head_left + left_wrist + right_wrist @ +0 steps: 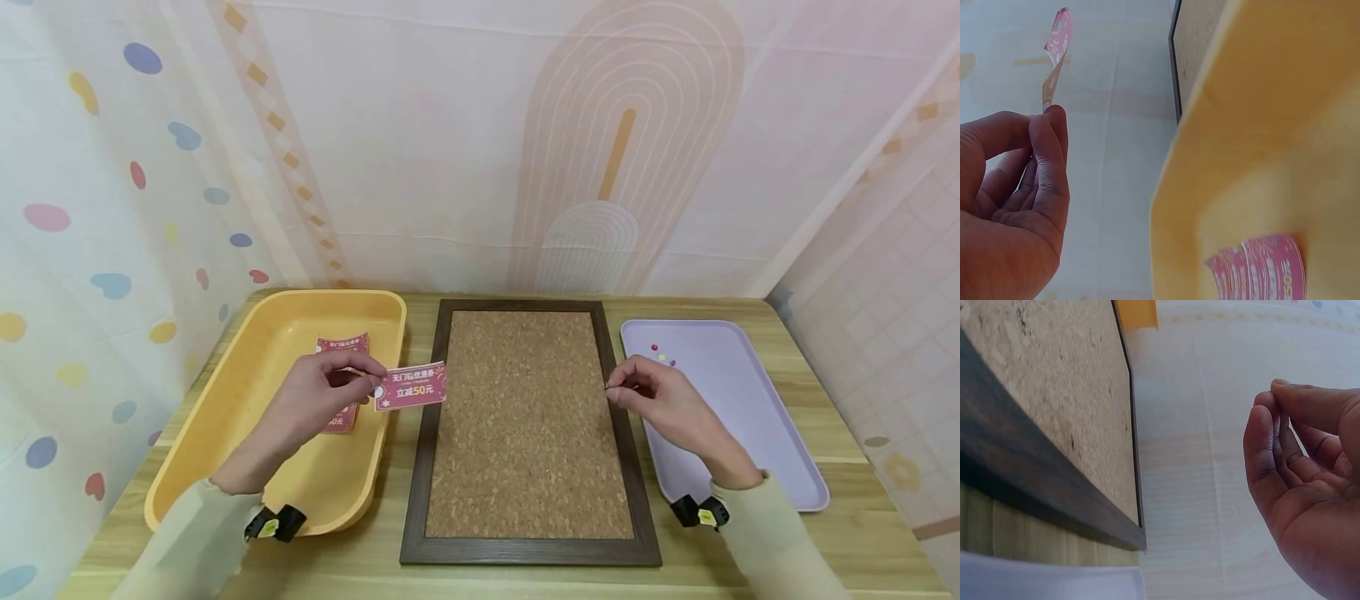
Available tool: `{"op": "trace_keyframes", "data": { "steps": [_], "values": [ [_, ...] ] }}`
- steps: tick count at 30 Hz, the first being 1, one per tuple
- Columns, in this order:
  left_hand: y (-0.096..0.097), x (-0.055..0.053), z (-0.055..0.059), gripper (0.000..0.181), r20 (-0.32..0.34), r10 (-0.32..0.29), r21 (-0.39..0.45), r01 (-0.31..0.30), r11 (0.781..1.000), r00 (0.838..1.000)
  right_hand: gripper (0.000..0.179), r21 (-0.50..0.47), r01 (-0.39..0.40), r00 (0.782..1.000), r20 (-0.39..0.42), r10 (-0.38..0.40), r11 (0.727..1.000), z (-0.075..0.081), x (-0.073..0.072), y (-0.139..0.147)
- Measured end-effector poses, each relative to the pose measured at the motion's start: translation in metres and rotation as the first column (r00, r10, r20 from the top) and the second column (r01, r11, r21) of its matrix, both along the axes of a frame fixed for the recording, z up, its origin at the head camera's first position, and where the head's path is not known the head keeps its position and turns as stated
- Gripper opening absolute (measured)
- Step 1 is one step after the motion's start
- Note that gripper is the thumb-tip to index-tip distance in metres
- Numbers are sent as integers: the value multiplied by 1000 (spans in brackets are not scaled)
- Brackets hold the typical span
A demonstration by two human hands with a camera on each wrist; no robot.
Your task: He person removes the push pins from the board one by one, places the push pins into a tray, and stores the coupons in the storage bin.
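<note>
My left hand [330,392] pinches a pink coupon card [410,387] by its left end, between thumb and fingers. The card hangs in the air between the yellow tray [390,333] and the framed corkboard [525,417], its right end over the board's left frame. Over the corkboard's right frame edge, my right hand [663,404] has thumb and fingertips pressed together. A tiny pin-like tip shows at them in the head view; the rest of this push pin is hidden by the fingers. More pink coupon cards [1272,269] lie overlapping in the yellow tray.
A purple tray [750,400] stands right of the corkboard. Several small coloured push pins [662,357] lie near its far left corner, just beyond my right hand. A patterned curtain [450,167] hangs behind the wooden table [337,567].
</note>
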State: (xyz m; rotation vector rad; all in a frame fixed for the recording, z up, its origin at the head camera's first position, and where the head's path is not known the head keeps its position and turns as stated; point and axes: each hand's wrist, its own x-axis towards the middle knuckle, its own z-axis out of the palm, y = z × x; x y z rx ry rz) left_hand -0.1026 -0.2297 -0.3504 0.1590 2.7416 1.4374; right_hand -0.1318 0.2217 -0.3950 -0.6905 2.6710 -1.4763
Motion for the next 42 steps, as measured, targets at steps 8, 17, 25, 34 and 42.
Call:
{"op": "trace_keyframes", "data": {
  "steps": [8,17,25,34,42],
  "values": [
    [-20,-2,-3,17,0,8,-34,-8,999,1000,4,22,21,1000,16,-21,1000,-2,-2,7],
    [-42,-3,-9,18,5,14,-54,-14,998,1000,4,32,37,999,-4,-37,999,-3,-3,14],
    [-66,-5,-17,18,31,-30,-77,32,996,999,4,62,61,998,-25,-60,996,-3,-3,24],
    [-83,-10,-18,18,76,-66,-121,75,990,995,4,102,113,993,-23,-112,988,-4,-7,38],
    [-94,-18,-23,17,137,-111,-115,127,985,984,4,153,128,992,-21,-126,980,-3,-11,54]
  ]
}}
